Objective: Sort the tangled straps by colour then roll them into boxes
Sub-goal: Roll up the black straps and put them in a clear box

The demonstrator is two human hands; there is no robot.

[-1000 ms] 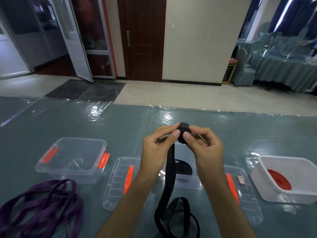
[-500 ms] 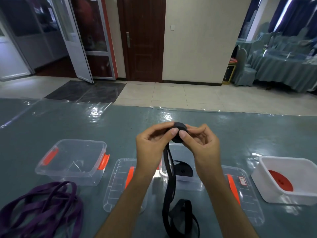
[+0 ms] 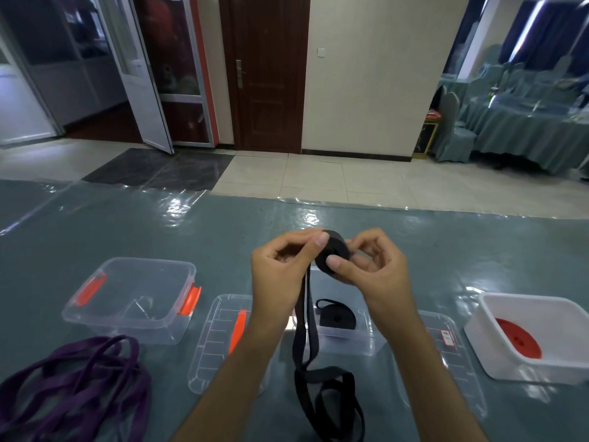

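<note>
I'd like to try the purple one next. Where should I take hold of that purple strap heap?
Probably at the far loops of the purple strap, coming down from above. There single bands arch apart with gaps beneath for fingers, while nearer the table edge they cross and overlap. The clear box behind leaves room.

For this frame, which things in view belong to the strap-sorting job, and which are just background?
Part of the job:
black strap roll, held by left hand and right hand
loose black strap
purple straps
clear box with black roll
empty clear box
white box with red roll
two lids

Background:
wooden door
covered tables
</note>
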